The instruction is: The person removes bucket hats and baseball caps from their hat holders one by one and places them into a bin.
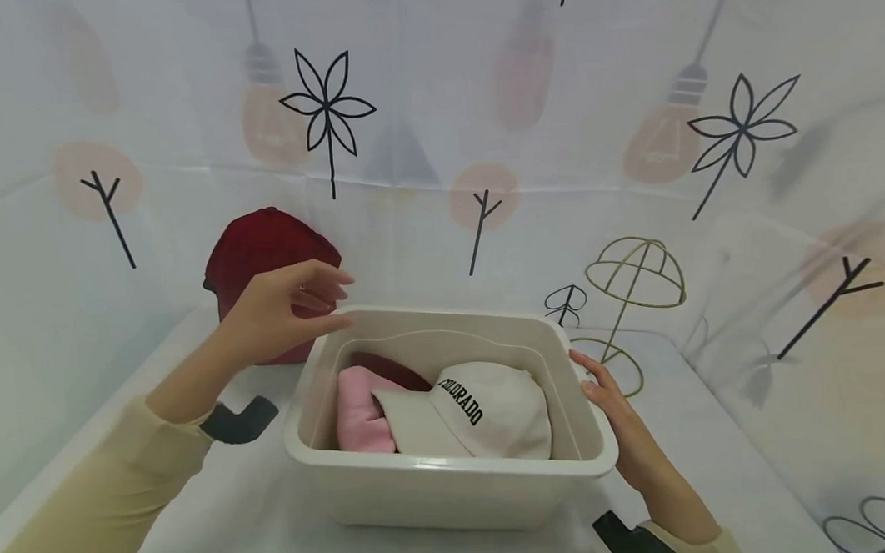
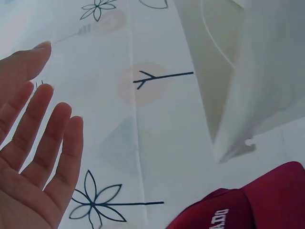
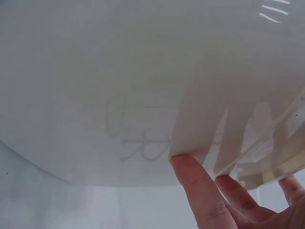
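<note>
A white plastic bin (image 1: 454,495) sits on the white-covered table, in front of the person. Inside it lie a cream cap (image 1: 504,407) lettered COLORADO, a folded pink item (image 1: 361,410) and a dark red item (image 1: 393,369), mostly hidden. The left hand (image 1: 287,311) is raised by the bin's back left corner, fingers spread and holding nothing; the left wrist view shows its palm. Behind that hand stands a red cap (image 1: 261,244), partly covered by it. Fingertips of the right hand (image 3: 240,205) touch the outer right side of the bin, below the rim.
A gold wire stand (image 1: 641,276) with a domed top stands behind the bin's right back corner. White cloth (image 1: 425,227) printed with flowers and bulbs hangs behind the table. Dark bands (image 1: 241,421) circle both wrists.
</note>
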Available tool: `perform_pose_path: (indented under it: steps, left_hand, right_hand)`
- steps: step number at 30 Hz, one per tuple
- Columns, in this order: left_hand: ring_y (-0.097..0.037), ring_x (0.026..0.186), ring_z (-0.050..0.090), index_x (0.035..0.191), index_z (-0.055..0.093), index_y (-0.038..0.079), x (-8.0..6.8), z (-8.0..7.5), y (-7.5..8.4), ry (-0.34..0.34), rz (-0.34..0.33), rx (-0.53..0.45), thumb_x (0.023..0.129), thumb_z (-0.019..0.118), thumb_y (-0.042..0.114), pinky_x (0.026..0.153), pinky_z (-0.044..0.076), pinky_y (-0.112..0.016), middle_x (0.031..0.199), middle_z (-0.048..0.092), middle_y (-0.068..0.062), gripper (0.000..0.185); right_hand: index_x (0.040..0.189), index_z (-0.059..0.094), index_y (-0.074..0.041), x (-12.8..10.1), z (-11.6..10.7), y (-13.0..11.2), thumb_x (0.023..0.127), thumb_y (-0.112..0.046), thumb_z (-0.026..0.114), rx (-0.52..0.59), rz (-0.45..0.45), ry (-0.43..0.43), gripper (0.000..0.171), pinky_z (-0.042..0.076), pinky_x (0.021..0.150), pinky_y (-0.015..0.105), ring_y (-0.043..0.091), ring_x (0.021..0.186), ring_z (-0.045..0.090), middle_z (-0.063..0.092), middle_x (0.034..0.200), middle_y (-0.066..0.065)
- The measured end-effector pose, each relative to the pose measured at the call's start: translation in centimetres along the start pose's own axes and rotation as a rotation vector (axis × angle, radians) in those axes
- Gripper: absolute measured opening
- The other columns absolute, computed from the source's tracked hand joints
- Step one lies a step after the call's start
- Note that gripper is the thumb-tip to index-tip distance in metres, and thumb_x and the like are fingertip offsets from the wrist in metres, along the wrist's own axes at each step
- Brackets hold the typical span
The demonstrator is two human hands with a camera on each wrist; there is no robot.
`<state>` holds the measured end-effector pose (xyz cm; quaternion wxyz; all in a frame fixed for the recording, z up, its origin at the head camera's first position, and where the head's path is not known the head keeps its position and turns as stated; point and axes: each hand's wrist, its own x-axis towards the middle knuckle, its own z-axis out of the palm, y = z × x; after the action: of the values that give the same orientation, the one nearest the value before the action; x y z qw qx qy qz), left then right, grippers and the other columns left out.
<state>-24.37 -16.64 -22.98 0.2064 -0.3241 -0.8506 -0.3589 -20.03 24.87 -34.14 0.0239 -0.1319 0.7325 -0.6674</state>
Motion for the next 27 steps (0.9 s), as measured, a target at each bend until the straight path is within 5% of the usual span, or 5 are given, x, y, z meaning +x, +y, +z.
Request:
perform_pose_path:
  steps: [11, 27]
  left_hand:
    - [-0.007, 0.083, 0.059, 0.109, 0.062, 0.005, -2.6, 0.4, -2.6, 0.218, -0.09, -0.09, 0.072, 0.079, 0.006, 0.075, 0.048, -0.015, 0.098, 0.064, -0.004, 0.041]
    - [-0.01, 0.085, 0.06, 0.113, 0.057, 0.0, -4.5, 0.0, -6.2, 0.376, -0.24, -0.038, 0.076, 0.077, 0.009, 0.075, 0.047, -0.012, 0.1, 0.06, -0.012, 0.043]
  right_hand:
    - [0.146, 0.018, -0.019, 0.0, -0.3, 0.1, 0.102, -0.027, 0.028, -0.006, -0.022, -0.032, 0.046, 0.049, 0.079, 0.036, 0.019, 0.108, 0.051, 0.034, 0.132, 0.015]
    - [0.146, 0.019, -0.019, -0.1, -0.3, 0.2, 0.103, -0.026, 0.028, 0.001, -0.023, -0.028, 0.045, 0.049, 0.079, 0.036, 0.018, 0.107, 0.052, 0.037, 0.131, 0.014]
